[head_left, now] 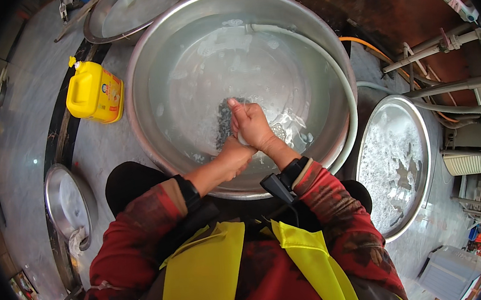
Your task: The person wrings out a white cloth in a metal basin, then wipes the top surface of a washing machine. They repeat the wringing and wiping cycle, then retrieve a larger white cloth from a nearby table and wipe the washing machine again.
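I see right hand [257, 128] curled tight against left hand [232, 155] — can't tell what's gripped — toward basin's [146, 84] six o'clock; yellow jug [95, 95] outside at nine.

Yel. jug [95, 94] L, gry box [450, 273] low R, orng hose [356, 39] nr pipes [449, 87].

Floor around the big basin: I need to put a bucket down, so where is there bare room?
Widest: the grey floor left of the dark strip. Smaller: the patch between the yellow jug, small basin and big basin. Crowded: the right side, with the foamy basin, pipes and hose.
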